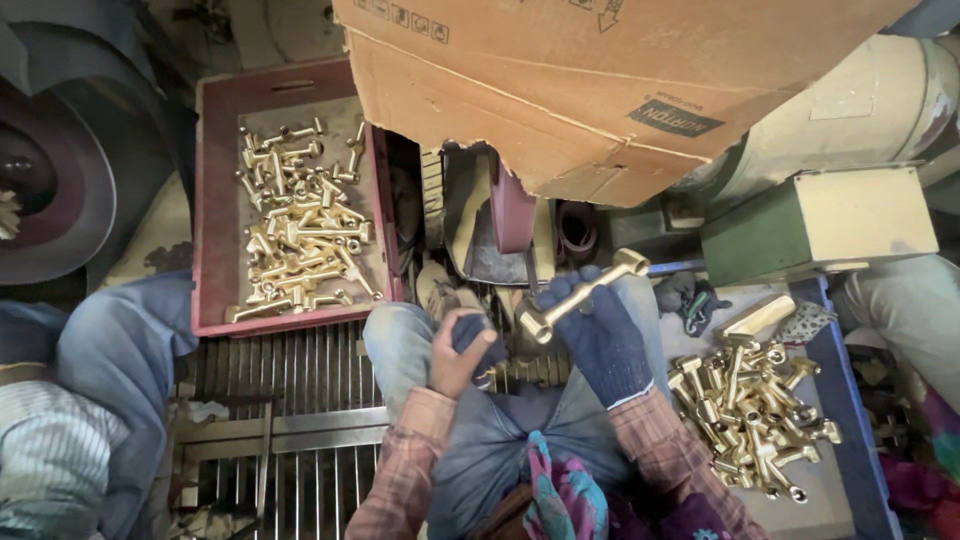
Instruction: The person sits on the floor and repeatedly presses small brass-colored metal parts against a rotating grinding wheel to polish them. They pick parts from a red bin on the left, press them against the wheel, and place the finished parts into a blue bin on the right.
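Upper left of frame: a red crate [215, 200] holds a loose heap of brass fittings [300, 235]. Centre frame: the bare left hand [462, 352], its grip clenched around a dark blue cloth [478, 338], sits just below the lower end of a brass fitting [583, 294]. The fitting's long axis runs diagonally, open socket end pointing lower left, other end upper right. The right hand [600, 335], in a dark blue glove, has its grip grasping the fitting at mid-length. Right of frame: a second pile of brass parts [750, 410] lies on a blue-edged tray [850, 440].
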